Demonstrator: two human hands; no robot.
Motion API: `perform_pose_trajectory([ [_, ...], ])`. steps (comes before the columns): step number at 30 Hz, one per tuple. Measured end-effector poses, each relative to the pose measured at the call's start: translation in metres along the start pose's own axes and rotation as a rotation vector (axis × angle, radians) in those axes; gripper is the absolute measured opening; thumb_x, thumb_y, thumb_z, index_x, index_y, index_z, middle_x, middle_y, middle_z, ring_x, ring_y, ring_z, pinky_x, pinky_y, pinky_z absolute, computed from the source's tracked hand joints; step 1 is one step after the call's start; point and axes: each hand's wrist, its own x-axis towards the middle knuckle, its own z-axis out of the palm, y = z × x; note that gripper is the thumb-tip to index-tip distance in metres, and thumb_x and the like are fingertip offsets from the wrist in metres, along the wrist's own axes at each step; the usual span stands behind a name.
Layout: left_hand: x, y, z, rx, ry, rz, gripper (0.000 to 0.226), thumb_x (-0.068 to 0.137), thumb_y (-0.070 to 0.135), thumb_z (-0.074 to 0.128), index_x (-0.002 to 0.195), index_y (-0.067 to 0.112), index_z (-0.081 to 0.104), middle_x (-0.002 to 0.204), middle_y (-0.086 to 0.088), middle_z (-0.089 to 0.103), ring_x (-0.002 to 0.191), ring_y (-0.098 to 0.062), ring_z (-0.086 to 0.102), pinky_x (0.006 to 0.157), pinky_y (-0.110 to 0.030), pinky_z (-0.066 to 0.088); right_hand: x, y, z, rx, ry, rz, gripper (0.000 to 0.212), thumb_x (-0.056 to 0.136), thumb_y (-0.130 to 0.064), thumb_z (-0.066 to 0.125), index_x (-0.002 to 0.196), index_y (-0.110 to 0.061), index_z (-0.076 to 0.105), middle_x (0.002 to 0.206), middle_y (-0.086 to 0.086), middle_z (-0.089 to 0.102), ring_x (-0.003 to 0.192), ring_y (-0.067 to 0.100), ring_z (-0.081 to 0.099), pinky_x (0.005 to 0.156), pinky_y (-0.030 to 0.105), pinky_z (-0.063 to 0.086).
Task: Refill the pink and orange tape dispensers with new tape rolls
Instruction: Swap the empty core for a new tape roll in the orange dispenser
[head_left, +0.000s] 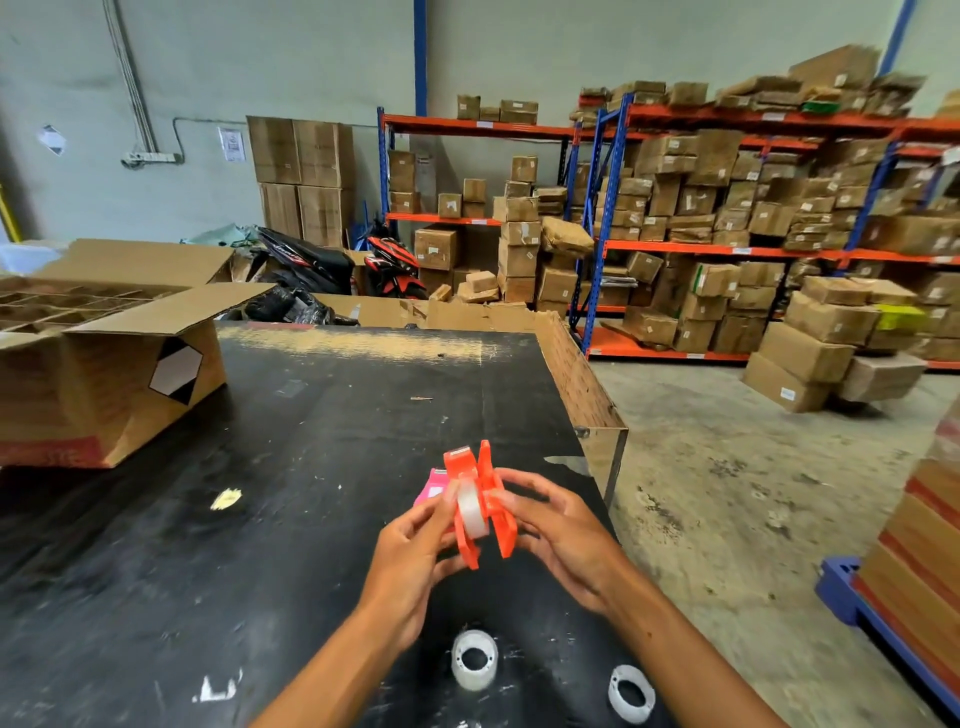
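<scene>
Above the black table (322, 467) I hold the orange tape dispenser (485, 501) between both hands, its two halves spread apart. A clear tape roll (471, 512) sits between the halves. My left hand (410, 566) grips the dispenser's left half, its fingers touching the roll. My right hand (558, 535) holds the right half. The pink dispenser (430, 488) lies on the table just behind my left hand, mostly hidden. Two more white rolls rest on the table near me, one (474, 660) between my forearms and another (631, 693) under my right forearm.
An open cardboard box (104, 374) with dividers stands on the table's left side. The table's right edge (587, 395) drops to a concrete floor. Shelves of cartons (727, 234) fill the back right, and a blue pallet with stacked boxes (914, 571) is at the right.
</scene>
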Motion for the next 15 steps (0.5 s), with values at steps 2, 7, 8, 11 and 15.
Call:
perform_pose_trajectory([
  [2, -0.010, 0.006, -0.003, 0.007, 0.003, 0.036, 0.040, 0.078, 0.038, 0.063, 0.111, 0.016, 0.069, 0.092, -0.009, 0.076, 0.073, -0.014, 0.070, 0.057, -0.025, 0.055, -0.010, -0.001, 0.008, -0.020, 0.017, -0.022, 0.045, 0.072, -0.028, 0.074, 0.115, -0.019, 0.065, 0.088, 0.011, 0.075, 0.084, 0.018, 0.070, 0.070, 0.029, 0.054],
  [7, -0.042, 0.018, -0.010, 0.028, -0.003, 0.112, 0.034, 0.087, 0.023, 0.060, 0.121, 0.016, 0.064, 0.100, -0.008, 0.077, 0.072, -0.011, 0.072, 0.052, -0.024, 0.054, -0.037, 0.001, 0.027, -0.102, 0.074, -0.100, 0.043, 0.079, -0.021, 0.074, 0.120, -0.018, 0.063, 0.099, 0.026, 0.070, 0.088, 0.024, 0.066, 0.079, 0.034, 0.053],
  [8, -0.050, 0.019, -0.011, 0.025, -0.008, 0.117, 0.033, 0.087, 0.022, 0.059, 0.120, 0.017, 0.064, 0.101, -0.006, 0.077, 0.073, -0.011, 0.072, 0.052, -0.024, 0.054, -0.044, 0.002, 0.032, -0.106, 0.084, -0.119, 0.045, 0.077, -0.024, 0.076, 0.120, -0.019, 0.064, 0.103, 0.027, 0.069, 0.088, 0.023, 0.066, 0.080, 0.035, 0.053],
  [11, -0.069, 0.022, -0.013, 0.012, -0.015, 0.137, 0.029, 0.088, 0.023, 0.058, 0.115, 0.017, 0.068, 0.102, -0.005, 0.077, 0.075, -0.009, 0.071, 0.053, -0.023, 0.053, -0.064, 0.002, 0.044, -0.112, 0.133, -0.178, 0.040, 0.076, -0.026, 0.075, 0.115, -0.019, 0.068, 0.100, 0.013, 0.075, 0.088, 0.014, 0.067, 0.077, 0.026, 0.054],
  [15, -0.094, 0.025, -0.015, 0.025, -0.044, 0.182, 0.023, 0.087, 0.027, 0.058, 0.102, 0.022, 0.074, 0.092, -0.003, 0.079, 0.075, -0.009, 0.071, 0.055, -0.023, 0.053, -0.091, 0.000, 0.063, -0.111, 0.164, -0.254, 0.025, 0.077, -0.019, 0.072, 0.101, -0.028, 0.072, 0.103, 0.007, 0.074, 0.079, 0.002, 0.067, 0.066, 0.013, 0.053],
])
